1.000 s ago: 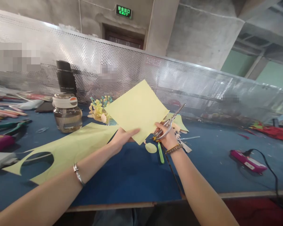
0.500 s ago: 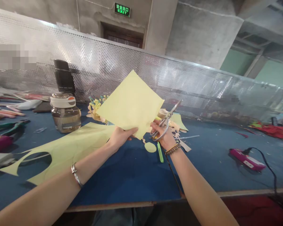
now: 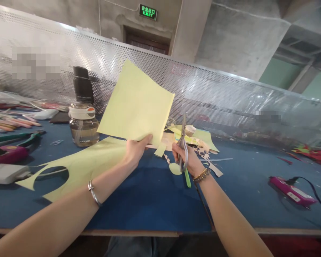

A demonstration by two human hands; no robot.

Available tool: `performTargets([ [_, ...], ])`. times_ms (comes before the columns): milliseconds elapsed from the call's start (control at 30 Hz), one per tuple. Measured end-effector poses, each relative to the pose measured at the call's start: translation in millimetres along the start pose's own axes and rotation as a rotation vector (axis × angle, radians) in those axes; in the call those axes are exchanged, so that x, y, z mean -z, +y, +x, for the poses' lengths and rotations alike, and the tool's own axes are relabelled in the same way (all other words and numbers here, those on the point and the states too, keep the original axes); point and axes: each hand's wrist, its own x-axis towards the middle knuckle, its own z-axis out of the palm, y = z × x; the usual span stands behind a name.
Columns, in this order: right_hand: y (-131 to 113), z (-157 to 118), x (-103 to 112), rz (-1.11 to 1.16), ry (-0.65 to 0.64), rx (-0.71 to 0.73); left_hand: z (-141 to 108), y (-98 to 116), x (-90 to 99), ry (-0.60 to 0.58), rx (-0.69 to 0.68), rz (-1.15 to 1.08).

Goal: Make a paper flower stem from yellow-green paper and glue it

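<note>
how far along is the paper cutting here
Some cutting looks done: the big sheet on the table has a round hole, and scraps lie by the right hand. In hand: the left hand holds up a yellow sheet, the right holds scissors. That sheet looks uncut.

Concrete walls (image 3: pixel 230 39), perforated metal screen (image 3: pixel 216 96), green exit sign (image 3: pixel 148 11), blue tbl (image 3: pixel 149 200)

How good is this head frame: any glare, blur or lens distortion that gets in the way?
Head view: strong glare on the perforated metal screen, washed out at upper left; wide-angle bending at the edges, the table edge bowed; a few patches pixelated. The left hand gripping the yellow sheet and the right hand holding the scissors are sharp and evenly lit.
</note>
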Motion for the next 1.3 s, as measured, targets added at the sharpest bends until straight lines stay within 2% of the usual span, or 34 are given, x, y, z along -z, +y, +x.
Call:
performTargets([
  [167, -7.0, -11.1, -12.3, -0.028, -0.063, -0.092, 9.1, 2.5, 4.8, 0.132, 0.012, -0.094],
  [400, -12.0, -26.9, -42.5, 0.093, -0.157, -0.243, 5.4, 9.9, 3.8, 0.167, 0.005, -0.343],
  [567, -9.9, -35.4, -52.0, -0.136, -0.142, -0.161, 2.6, 17.9, 4.5, 0.167, -0.023, -0.446],
  [700, -9.3, -38.3, -57.1, -0.285, -0.186, -0.092, 2.4, 23.2, 6.2, 0.184, -0.038, -0.458],
  [833, -3.2, -37.8, -59.2, -0.263, -0.196, -0.102, 0.5, 25.1, 6.3, 0.175, -0.067, -0.465],
  [1067, 13.9, -33.2, -55.3, -0.216, -0.091, -0.089, -6.3, 24.5, 3.7, 0.117, -0.075, -0.435],
  [1300, 8.5, -32.7, -57.7, -0.138, -0.115, -0.094, -8.1, 23.9, 2.3, 0.113, -0.072, -0.443],
])
